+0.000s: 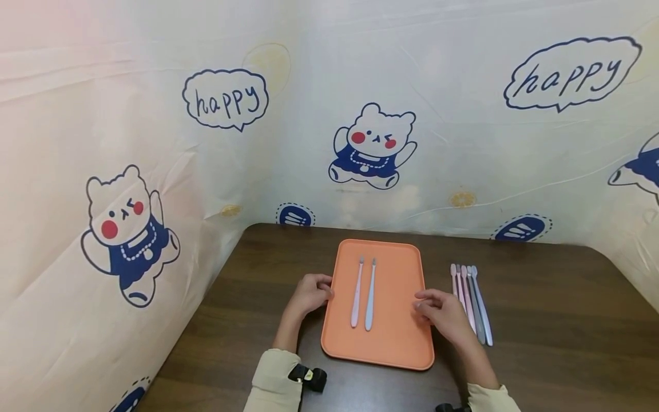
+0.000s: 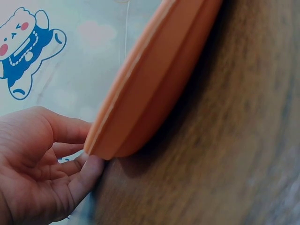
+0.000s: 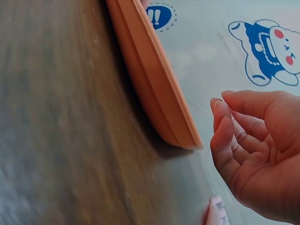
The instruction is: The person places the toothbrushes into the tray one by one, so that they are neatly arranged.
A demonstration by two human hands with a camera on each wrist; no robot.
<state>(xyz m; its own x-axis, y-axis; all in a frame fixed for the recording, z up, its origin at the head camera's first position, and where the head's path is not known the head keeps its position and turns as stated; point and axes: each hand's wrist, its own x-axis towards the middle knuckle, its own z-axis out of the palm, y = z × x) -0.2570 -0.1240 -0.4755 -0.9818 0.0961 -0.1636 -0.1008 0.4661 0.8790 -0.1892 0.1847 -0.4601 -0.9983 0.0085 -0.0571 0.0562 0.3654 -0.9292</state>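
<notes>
- Two toothbrushes [image 1: 369,303] on orange tray [image 1: 399,297], on dark wood table [image 1: 556,320]
- Left hand [image 1: 311,294] pinches tray's left rim
- Right hand [image 1: 445,315] near right rim, loosely curled, free
- Bear-print sheeting [image 1: 309,34] behind table

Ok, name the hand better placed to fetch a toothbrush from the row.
Likely the right hand: it is empty, beside the toothbrush row, while the left hand pinches the tray, farther away.

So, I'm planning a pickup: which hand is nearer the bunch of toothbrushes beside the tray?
Right. The right hand is beside the bunch of toothbrushes, partly hiding it; the left hand is across the tray, at its left edge.
</notes>
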